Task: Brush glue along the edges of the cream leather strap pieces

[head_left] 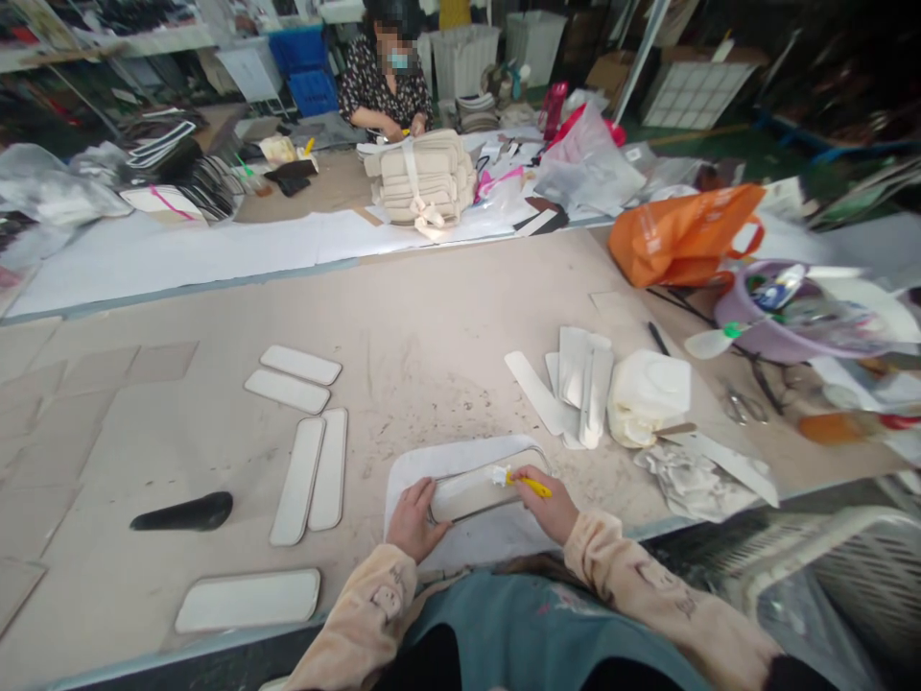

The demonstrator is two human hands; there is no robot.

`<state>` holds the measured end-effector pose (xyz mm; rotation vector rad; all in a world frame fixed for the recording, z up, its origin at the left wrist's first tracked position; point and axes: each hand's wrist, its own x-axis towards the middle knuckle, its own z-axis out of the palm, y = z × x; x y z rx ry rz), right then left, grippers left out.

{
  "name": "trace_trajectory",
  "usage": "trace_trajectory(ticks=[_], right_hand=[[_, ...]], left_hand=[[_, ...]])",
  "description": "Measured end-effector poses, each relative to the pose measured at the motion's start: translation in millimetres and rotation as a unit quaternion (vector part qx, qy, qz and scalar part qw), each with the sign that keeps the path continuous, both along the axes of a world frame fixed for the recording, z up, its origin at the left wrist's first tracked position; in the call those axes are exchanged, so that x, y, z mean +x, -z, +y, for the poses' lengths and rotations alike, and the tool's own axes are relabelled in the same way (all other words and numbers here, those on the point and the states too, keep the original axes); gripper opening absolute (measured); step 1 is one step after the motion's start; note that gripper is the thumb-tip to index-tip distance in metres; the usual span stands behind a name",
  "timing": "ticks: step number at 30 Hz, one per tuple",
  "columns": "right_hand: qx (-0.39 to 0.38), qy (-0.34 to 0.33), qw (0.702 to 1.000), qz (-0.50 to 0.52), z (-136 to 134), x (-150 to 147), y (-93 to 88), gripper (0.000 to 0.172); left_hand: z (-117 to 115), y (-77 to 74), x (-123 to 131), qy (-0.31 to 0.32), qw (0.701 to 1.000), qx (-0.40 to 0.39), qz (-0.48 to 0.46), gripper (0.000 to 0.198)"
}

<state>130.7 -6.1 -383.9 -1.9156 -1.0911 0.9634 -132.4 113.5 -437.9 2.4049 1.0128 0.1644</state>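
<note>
A yellow-handled brush (pixel 531 486) with white bristles is in my right hand (pixel 551 504), its fingers closed on the handle. The bristles touch a long beige panel (pixel 467 494) with rounded ends and a dark edge. My left hand (pixel 415 518) grips the left end of this panel, thumb on the near side and fingers on the far side. Under the panel lies a white sheet (pixel 410 470) with rounded corners. Several similar pale panels (pixel 296 480) rest to the left, and one larger panel (pixel 248 600) is near the table's front edge.
White strips (pixel 576 384) and a cut white plastic jug (pixel 648 393) stand to the right. Beyond are scissors (pixel 741 408), a purple basin (pixel 755 317) and an orange bag (pixel 676 235). A black smooth tool (pixel 183 512) lies left. A co-worker (pixel 389 86) sits across, behind tied beige pieces (pixel 421 178).
</note>
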Motion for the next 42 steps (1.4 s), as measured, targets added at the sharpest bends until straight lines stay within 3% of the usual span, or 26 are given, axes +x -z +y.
trace_trajectory(ticks=[4,7,14,19,24,33,36,39,42], right_hand=[[0.005,0.084,0.994,-0.068,-23,32,-4.9,0.025],[0.028,0.097,0.992,-0.08,-29,28,-12.5,0.025],[-0.002,-0.069,0.991,0.117,1,-49,-19.1,0.019],[-0.015,-0.103,0.986,0.133,17,-70,-2.1,0.018],[-0.023,-0.052,0.995,0.08,6,-42,3.6,0.019],[-0.009,0.143,0.989,0.048,-29,43,2.2,0.025],[-0.011,0.155,0.987,0.043,-34,52,2.4,0.025],[0.04,0.127,0.987,0.085,-41,52,-4.5,0.024],[0.11,0.147,0.971,0.151,-55,56,-13.7,0.023]], left_hand=[[0,1.8,0,0.002,1.0,0.006,-0.004,0.065],[0,1.3,1,-0.001,1.0,0.01,0.003,0.065],[-1,-3.4,5,-0.006,1.0,0.019,0.022,0.067],[-3,-1.2,4,-0.002,0.999,0.033,0.012,0.065],[-2,-0.7,3,0.003,0.999,0.04,0.016,0.064],[4,-2.4,3,0.015,0.999,0.016,0.048,0.06],[4,-4.6,5,0.008,0.998,0.008,0.064,0.06],[4,-15.2,6,0.007,0.995,-0.019,0.099,0.071],[9,-38.1,10,0.009,0.988,-0.048,0.145,0.088]])
